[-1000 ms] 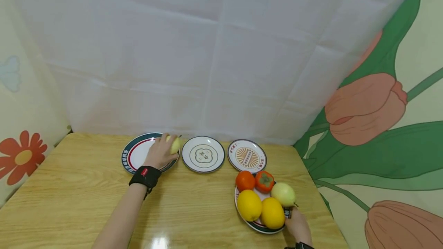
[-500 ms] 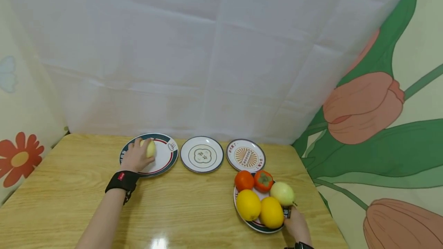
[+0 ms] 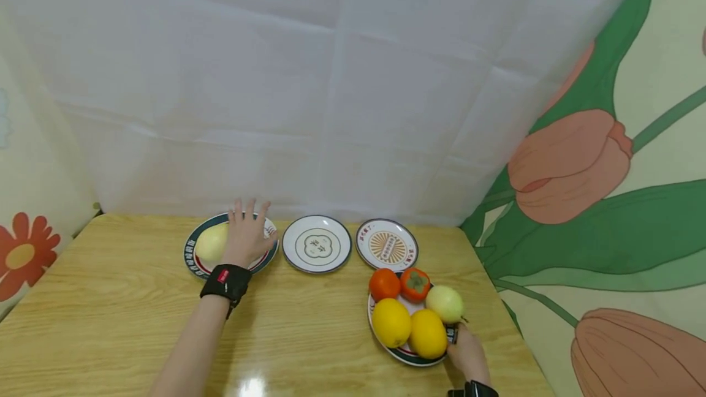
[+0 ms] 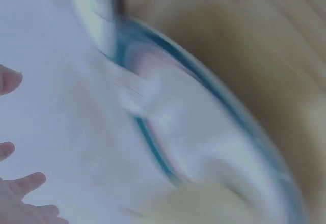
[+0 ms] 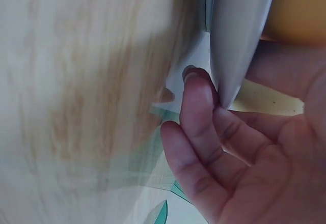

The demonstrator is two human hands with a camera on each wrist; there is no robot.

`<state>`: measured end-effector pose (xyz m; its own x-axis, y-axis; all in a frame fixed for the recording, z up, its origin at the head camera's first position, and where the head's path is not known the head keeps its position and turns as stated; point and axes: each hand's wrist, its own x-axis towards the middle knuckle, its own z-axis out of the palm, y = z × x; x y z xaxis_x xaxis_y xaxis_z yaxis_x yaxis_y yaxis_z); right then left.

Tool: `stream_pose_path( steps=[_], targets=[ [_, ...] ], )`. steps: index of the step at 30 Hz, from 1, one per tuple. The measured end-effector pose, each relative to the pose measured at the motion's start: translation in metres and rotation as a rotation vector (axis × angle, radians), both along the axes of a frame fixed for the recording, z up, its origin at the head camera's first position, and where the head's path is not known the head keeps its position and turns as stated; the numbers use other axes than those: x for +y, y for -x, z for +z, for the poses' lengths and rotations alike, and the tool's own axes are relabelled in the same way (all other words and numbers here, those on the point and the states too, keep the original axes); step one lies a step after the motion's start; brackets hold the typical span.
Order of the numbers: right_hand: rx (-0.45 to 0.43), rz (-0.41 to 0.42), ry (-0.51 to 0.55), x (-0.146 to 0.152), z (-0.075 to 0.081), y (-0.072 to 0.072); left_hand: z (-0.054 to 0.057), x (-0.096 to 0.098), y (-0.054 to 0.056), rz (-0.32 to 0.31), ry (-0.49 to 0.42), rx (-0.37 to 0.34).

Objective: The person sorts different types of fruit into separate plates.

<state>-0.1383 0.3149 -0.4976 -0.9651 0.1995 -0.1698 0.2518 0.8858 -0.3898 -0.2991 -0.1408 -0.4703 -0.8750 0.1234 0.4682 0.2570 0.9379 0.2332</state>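
A white cloth [image 3: 220, 78] hangs behind everything I face, and a tulip-patterned wall [image 3: 584, 250] rises to the right. Below them spreads my wood-grained tabletop [image 3: 298, 336]. At its far left sits the large green-rimmed plate [image 3: 190, 253]; nearer me, to the right, is the fruit plate [image 3: 408, 358], also dark-banded. Two smaller plates lie along the back: a blue-edged plate [image 3: 317, 244], just beside the large one, then a sunburst plate [image 3: 387, 245].

My left grip [image 3: 248, 234] is spread over the right part of the large plate, fingers fanned toward the cloth. My right grip [image 3: 467, 354] pinches the fruit plate's right edge, thumb above and fingers beneath.

Two yellow fruits [image 3: 428, 334] rest on the fruit plate's near side, with a pale pear [image 3: 445, 304] at its right. Another pear [image 3: 211, 245] lies on the large plate, left of my spread fingers; I cannot tell whether my palm touches it. Smallest are the persimmon [image 3: 415, 285] and an orange-red fruit [image 3: 384, 285], together at the fruit plate's far side.
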Motion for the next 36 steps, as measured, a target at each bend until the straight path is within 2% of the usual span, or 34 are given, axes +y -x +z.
stream_pose_path(
  steps=[2,4,6,8,10,13,15,17,20,25,31,36],
  targets=[
    [0.008,-0.003,0.002,-0.001,0.000,-0.001,0.013,0.031,-0.002,-0.043,0.044,0.038],
    [0.021,-0.003,0.004,-0.002,0.000,-0.001,0.023,0.066,-0.005,-0.125,0.085,0.060],
    [0.038,-0.001,0.006,-0.002,0.000,-0.002,0.032,0.103,-0.013,-0.228,0.112,0.035],
    [0.052,0.009,0.001,-0.002,0.000,-0.002,0.037,0.140,-0.023,-0.362,0.102,-0.020],
    [0.063,0.019,-0.003,-0.001,0.001,-0.002,0.039,0.175,-0.034,-0.499,0.130,-0.077],
    [0.057,0.023,-0.005,-0.001,0.002,-0.003,0.036,0.221,-0.050,-0.664,0.192,-0.139],
    [0.049,0.019,0.000,-0.002,0.003,-0.003,0.034,0.245,-0.057,-0.736,0.259,-0.146],
    [0.042,0.018,-0.001,-0.003,0.003,-0.003,0.032,0.265,-0.063,-0.777,0.292,-0.177],
    [0.044,0.013,0.003,-0.002,0.003,-0.003,0.030,0.289,-0.066,-0.814,0.325,-0.230],
    [0.021,0.004,0.013,-0.001,0.001,-0.002,0.028,0.318,-0.069,-0.802,0.346,-0.309],
    [0.038,0.007,0.027,0.002,-0.001,-0.001,0.034,0.332,-0.076,-0.752,0.437,-0.330],
    [0.062,0.016,0.036,0.004,-0.003,-0.001,0.034,0.342,-0.081,-0.697,0.512,-0.403]
  ],
)
